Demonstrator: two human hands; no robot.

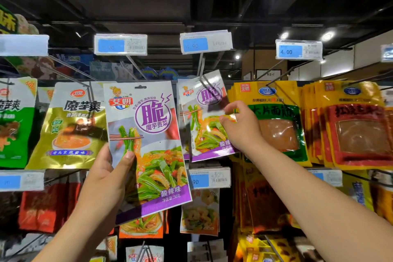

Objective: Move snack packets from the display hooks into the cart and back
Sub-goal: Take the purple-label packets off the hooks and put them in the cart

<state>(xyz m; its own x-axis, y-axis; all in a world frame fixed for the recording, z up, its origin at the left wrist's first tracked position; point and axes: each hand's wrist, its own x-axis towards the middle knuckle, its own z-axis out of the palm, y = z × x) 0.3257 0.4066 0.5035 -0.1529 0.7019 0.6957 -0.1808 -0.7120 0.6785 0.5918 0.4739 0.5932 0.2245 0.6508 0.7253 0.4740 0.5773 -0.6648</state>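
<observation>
1 pkt (148,149) L hand (106,174), 1 R hand (242,127)

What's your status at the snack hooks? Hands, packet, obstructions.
Left hand grips loose purple packet. Right hand pinches matching packet, tilted at its hook. No obstruction seen.

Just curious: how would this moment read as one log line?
left hand: grips loose konjac packet | right hand: pinches hooked konjac packet

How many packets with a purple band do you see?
2. The held packet is in the left hand; the hanging packet is on a hook, pinched by the right hand. More may hide behind.
</observation>
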